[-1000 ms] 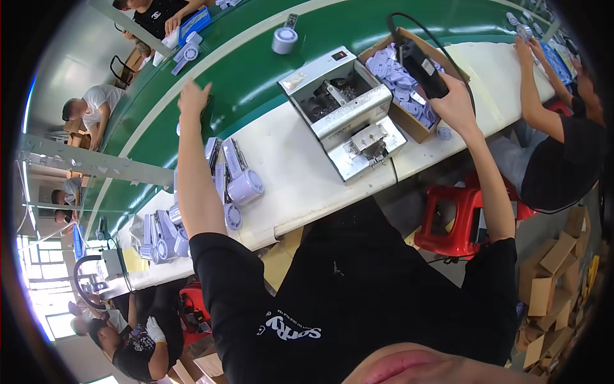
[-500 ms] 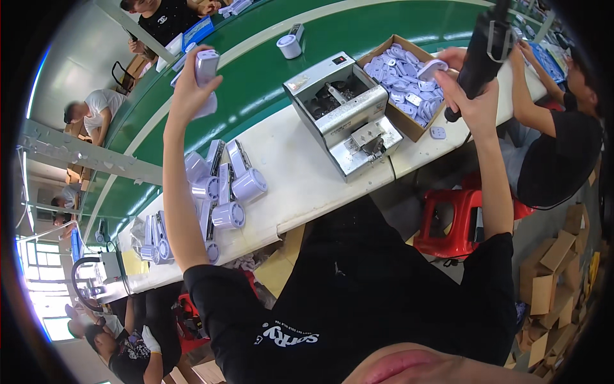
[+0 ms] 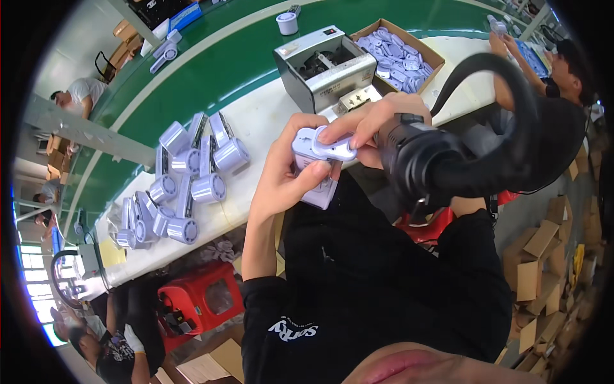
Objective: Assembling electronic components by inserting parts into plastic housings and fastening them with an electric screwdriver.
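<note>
Well, the 2 hands have just come together. Half a second ago they were wide apart, the left hand (image 3: 284, 173) out over the green belt (image 3: 252, 54) and the right hand (image 3: 384, 121) up beside the cardboard box (image 3: 426, 54); from where I stand, both now meet in front of the chest, near the edge of the white table (image 3: 256, 121).

The left grip is closed round a lilac housing (image 3: 322, 194), thumb along its near side, fingers behind it. The right grip is narrow, fingertips on a flat lilac piece (image 3: 344, 150) that lies against the housing's upper face, partly covering it. So the change, as I judge it, is from fetching 2 separate parts to working them against each other; whether the piece is seated or only resting there I can't tell.

The black tool (image 3: 412, 160) has come down too, and sits right by the right hand, its thick cord looping above the forearm. Whether the palm bears it, I can't see.

Beyond the hands stands the metal machine (image 3: 339, 83), with the box of loose flat pieces (image 3: 393, 57) just behind it. To the left, a cluster of lilac units (image 3: 210, 187) lies on the table.
</note>
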{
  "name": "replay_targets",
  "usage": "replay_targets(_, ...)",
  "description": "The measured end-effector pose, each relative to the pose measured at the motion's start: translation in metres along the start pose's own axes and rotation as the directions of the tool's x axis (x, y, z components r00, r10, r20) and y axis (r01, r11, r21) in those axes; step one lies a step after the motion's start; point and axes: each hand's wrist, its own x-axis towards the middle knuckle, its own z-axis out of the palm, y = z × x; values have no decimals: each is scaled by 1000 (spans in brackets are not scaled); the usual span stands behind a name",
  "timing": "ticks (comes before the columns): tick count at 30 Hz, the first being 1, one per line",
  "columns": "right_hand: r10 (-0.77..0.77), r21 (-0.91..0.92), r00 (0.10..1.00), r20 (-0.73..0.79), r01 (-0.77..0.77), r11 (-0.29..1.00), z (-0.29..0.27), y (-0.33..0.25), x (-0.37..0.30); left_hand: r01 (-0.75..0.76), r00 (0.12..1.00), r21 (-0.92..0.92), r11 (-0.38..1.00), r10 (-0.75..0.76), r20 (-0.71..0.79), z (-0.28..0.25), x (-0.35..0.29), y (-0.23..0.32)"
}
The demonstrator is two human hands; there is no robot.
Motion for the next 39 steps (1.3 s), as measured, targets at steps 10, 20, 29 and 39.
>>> replay_targets(10, -9, 13, 998, -61, 9, 1000, 23, -6, -15, 39, 999, 105, 994, -42, 27, 5, -4, -15)
replay_targets(20, -16, 62, 982, -190, 28, 998, 10, -1, -13, -136, 989, -141, 981, 127, -72, 3, -8, -47)
replay_targets(29, 112, 389, 866, -488, 100, 916, -23, 29, 42, -412, 836, 123, 903, 428, -342, 2, 12, -95)
replay_targets(39, 265, 461, 813, -518, 5, 887, 1, 44, 38, -405, 853, -31, 914, 365, -373, 5, 10, -94)
